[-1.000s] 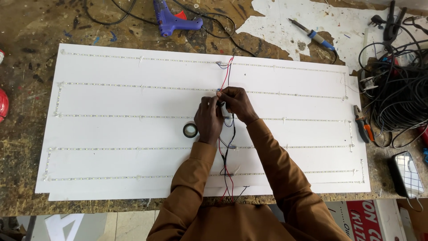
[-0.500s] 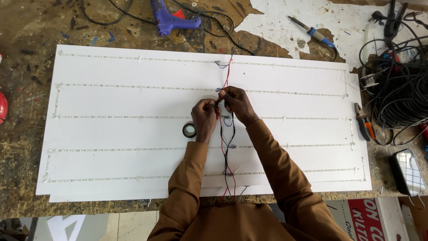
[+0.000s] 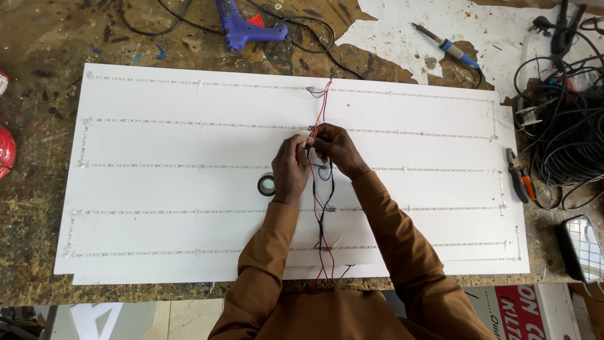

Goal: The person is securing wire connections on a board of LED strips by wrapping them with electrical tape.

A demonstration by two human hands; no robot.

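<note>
A white board point(image 3: 189, 189) with several rows of thin light strips lies on a worn workbench. Red, black and blue wires point(image 3: 321, 226) run down its middle from the top strip to the near edge. My left hand point(image 3: 290, 169) and my right hand point(image 3: 335, 146) meet at the wires near the second strip, fingers pinched on the bundle. A roll of black tape point(image 3: 267, 185) lies on the board just left of my left hand.
A blue glue gun point(image 3: 242, 28) and a soldering iron point(image 3: 448, 46) lie beyond the board. Pliers with orange grips point(image 3: 520, 176), a tangle of black cables point(image 3: 566, 126) and a phone point(image 3: 582, 249) sit at the right. Red objects point(image 3: 5, 151) lie at the left edge.
Both hands stay pinched on the wires at the same spot, with only slight finger movement.
</note>
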